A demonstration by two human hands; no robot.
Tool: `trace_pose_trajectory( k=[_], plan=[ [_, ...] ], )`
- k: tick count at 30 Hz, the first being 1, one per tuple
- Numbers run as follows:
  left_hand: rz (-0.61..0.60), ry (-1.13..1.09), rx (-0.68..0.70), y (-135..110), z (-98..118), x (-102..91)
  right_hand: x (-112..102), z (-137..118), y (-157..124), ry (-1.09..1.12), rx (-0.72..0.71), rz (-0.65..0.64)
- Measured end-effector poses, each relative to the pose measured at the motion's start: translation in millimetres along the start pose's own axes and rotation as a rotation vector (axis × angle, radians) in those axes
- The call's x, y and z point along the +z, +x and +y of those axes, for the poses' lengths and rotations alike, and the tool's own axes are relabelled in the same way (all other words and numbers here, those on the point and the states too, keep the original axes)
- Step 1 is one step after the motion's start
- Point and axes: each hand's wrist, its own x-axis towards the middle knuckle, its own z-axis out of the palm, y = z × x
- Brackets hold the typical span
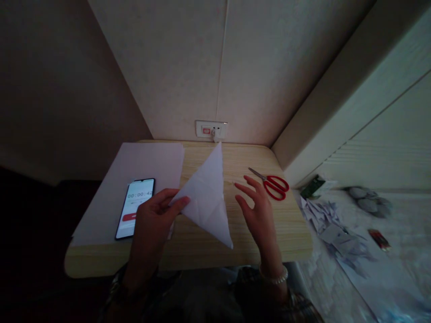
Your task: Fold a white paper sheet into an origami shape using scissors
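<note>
From here, my left fingers (182, 203) pinch a paper triangle (209, 193) by one corner, likely freeing its edges; right fingers (247, 191) parted, empty.

The folded paper triangle (206, 194) is white, with grey-bladed, red-handled scissors (266, 178) at its three o'clock, a black-rimmed smartphone (135, 206) showing a pale screen (136, 204) and red button (129, 217) at nine, a white wall socket (199, 129) with a reddish switch (206, 131) at twelve, and pale yellowish wood grain across the tabletop (198, 259).
</note>
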Motion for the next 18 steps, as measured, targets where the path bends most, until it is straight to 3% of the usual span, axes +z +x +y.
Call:
trace_pose_trajectory(
  k=[3, 6, 8, 12, 18],
  plan=[
    [-0.009, -0.004, 0.012, 0, -2, 1.4, -6, -9, 1, 0.035, -0.041, 0.006],
    [-0.060, 0.001, 0.003, -3, 1, 5.2, -4, -26, -1, 0.322, 0.056, -0.219],
    [-0.090, 0.012, 0.004, -5, 5, 7.2, -1, -35, -3, 0.410, 0.173, -0.302],
    [-0.132, 0.020, -0.029, -7, 11, 6.4, 5, -39, -6, 0.459, 0.309, -0.191],
    [-0.166, 0.026, -0.065, -5, 17, 1.6, 1, -34, -10, 0.380, 0.293, -0.139]
  ],
)
